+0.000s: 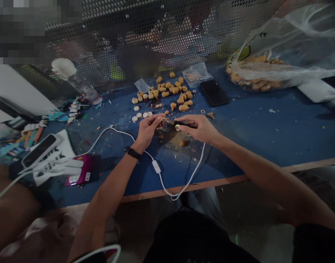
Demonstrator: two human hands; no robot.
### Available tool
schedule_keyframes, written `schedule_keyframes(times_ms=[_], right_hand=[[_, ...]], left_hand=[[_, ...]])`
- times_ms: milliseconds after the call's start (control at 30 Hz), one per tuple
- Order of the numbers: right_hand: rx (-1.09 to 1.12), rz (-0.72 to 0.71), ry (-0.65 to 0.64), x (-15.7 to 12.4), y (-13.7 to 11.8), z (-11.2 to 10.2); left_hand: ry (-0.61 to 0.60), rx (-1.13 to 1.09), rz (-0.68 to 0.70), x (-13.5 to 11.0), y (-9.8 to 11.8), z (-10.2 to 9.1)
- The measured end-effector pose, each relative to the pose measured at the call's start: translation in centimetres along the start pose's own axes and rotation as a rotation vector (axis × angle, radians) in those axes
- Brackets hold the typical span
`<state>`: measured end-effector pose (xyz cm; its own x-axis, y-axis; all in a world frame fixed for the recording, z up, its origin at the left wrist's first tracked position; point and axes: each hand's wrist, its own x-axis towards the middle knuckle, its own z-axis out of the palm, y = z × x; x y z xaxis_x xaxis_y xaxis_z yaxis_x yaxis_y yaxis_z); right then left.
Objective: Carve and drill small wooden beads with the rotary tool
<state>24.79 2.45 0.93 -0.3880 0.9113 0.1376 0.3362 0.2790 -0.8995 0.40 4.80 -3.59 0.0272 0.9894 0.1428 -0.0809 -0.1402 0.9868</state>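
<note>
Over a blue table (233, 146), left fingers (156, 119) pinch a small tan piece (162, 122), right fingers (188, 122) a black tool (183, 124), more pieces (167, 93) heaped far.

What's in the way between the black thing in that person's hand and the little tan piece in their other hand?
Nothing visible stands between them. The black tool in the right hand points toward the small tan piece pinched in the left hand. The crumbs lie lower down, on the blue bench.
</note>
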Motion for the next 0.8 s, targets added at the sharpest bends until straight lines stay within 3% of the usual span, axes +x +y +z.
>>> schedule_keyframes(times_ms=[800], right_hand=[[-0.011, -0.009, -0.017, 0.05, 0.07, -0.08]], left_hand=[[0.009, 0.022, 0.000, 0.05, -0.17, 0.03]])
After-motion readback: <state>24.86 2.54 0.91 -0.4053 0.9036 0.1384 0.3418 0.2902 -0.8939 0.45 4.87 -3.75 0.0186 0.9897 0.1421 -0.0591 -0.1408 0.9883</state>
